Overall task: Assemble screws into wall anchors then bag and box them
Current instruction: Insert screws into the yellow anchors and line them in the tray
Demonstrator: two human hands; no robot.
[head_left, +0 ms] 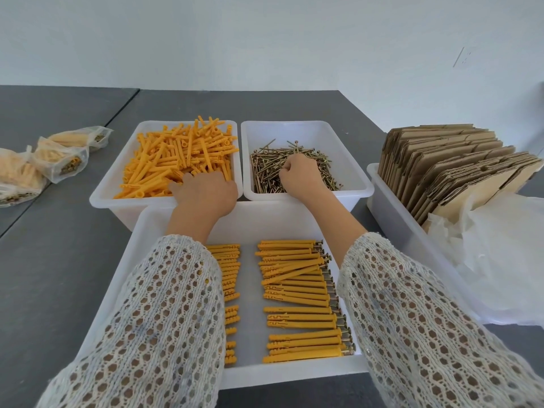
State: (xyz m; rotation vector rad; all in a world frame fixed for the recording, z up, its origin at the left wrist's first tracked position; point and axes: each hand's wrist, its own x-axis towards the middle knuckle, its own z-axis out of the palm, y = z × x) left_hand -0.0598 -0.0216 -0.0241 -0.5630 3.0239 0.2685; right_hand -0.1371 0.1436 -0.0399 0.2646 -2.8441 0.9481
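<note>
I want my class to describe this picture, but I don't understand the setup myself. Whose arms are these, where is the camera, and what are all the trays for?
A person wears the single camera on the head, so you look down along their own arms. The left hand reaches into a white plastic tray of loose orange plastic wall anchors; the right hand, fingers curled, picks in a white tray of brass-coloured metal screws. The nearest white tray holds finished anchors with screws. Right: flat brown cardboard boxes. Left: filled clear plastic bags.

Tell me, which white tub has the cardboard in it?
The long white tub at the far right holds the folded cardboard. The other tubs hold orange anchors, loose screws or finished pieces.
</note>
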